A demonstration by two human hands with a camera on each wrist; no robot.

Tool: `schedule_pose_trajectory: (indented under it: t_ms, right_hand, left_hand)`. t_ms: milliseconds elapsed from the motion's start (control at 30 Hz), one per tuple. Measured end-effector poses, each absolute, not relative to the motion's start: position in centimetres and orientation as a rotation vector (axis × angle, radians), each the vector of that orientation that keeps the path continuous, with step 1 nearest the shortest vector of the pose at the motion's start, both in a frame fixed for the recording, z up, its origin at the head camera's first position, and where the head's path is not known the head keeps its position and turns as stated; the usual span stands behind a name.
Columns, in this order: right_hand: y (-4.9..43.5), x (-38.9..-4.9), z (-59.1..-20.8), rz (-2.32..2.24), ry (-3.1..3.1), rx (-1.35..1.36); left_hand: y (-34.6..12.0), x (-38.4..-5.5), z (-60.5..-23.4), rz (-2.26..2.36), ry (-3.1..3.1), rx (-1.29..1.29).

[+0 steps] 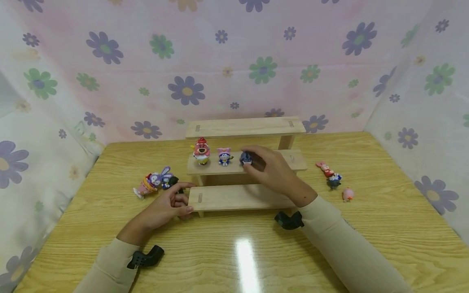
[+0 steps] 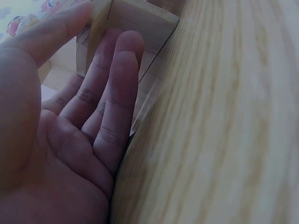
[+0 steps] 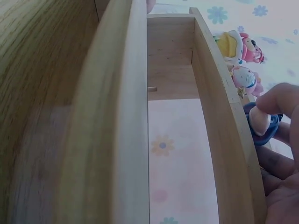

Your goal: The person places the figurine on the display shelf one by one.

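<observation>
A three-tier wooden display shelf (image 1: 238, 197) stands on the table. My left hand (image 1: 163, 209) grips the left end of its lowest step; the left wrist view shows the fingers (image 2: 117, 98) bent against the wooden end. On the middle step, my right hand (image 1: 272, 171) pinches a small dark blue figurine (image 1: 246, 158) between thumb and fingers. The right wrist view shows the pale front of this figurine (image 3: 260, 122) at the board's edge. To its left stand a figurine in a pink hood (image 1: 224, 157) and a pink bear figurine (image 1: 202, 151).
Left of the shelf lie a pink cone-shaped figurine (image 1: 146, 186), a purple rabbit figurine (image 1: 161, 177) and a black one (image 1: 172, 183). On the right lie a red-and-pink figurine (image 1: 325, 169), a dark grey one (image 1: 334, 181) and a round pink one (image 1: 348, 194). Flowered cloth (image 1: 227, 49) hangs behind.
</observation>
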State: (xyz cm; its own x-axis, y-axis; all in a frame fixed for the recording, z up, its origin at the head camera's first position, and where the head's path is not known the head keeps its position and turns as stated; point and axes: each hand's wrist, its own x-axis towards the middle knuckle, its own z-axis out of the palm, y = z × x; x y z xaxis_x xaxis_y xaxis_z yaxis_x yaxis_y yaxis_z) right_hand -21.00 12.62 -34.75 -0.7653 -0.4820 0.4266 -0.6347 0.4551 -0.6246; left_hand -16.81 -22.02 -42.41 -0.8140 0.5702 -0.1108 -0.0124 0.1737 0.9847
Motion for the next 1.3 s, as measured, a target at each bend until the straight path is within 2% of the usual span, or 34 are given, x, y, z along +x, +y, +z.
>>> schedule_pose_trajectory:
  t_ms: [533,1000,1300]
  right_hand:
    - [14.0,-20.2,-35.0,1.083,-2.458,0.866]
    - [20.9,-17.9,-36.0,1.041,-2.373,0.629]
    - [24.8,-19.2,-36.3,1.022,-2.392,0.502]
  left_hand:
    - [-22.1,-16.7,-42.4,1.685,2.024,0.504]
    - [-22.0,-16.9,-42.7,1.672,2.023,0.503]
    - [-21.9,-16.8,-42.4,1.693,2.012,0.513]
